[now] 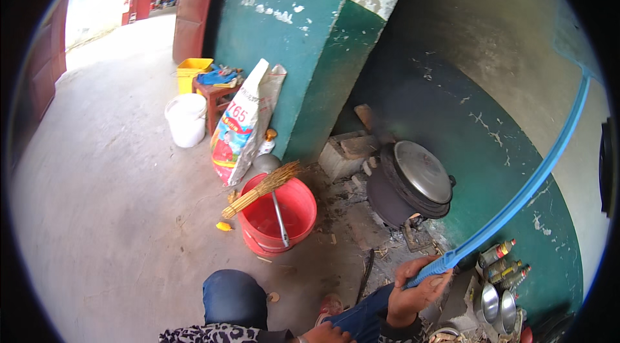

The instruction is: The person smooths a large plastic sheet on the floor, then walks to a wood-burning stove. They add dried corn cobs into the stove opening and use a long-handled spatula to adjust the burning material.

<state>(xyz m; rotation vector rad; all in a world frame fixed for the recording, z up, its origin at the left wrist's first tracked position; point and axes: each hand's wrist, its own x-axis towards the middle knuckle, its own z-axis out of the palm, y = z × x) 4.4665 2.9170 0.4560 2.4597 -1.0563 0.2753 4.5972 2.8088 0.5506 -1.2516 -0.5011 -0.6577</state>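
Observation:
My right hand (420, 288) is closed round the ribbed grip of a blue plastic fly swatter (526, 191). Its long handle bows up to the right, where the pale, see-through head is partly lost at the picture's rim. My left hand (326, 332) lies on my jeans-clad leg at the lower edge, with nothing visible in it; part of the fingers is cut off. Beyond my hands, a dark pot (391, 191) with a metal lid (423, 172) sits over a sooty hearth. A red bucket (303, 214) stands before my knees, a straw brush (265, 189) and a ladle (279, 214) across its rim.
Behind the bucket, a printed sack (236, 133) leans against a green-and-white pillar (278, 40). Beside it are a small stool (213, 101), a white bucket (186, 120) and a yellow bucket (192, 72). Bottles (497, 252) and metal bowls (487, 304) stand by the right wall.

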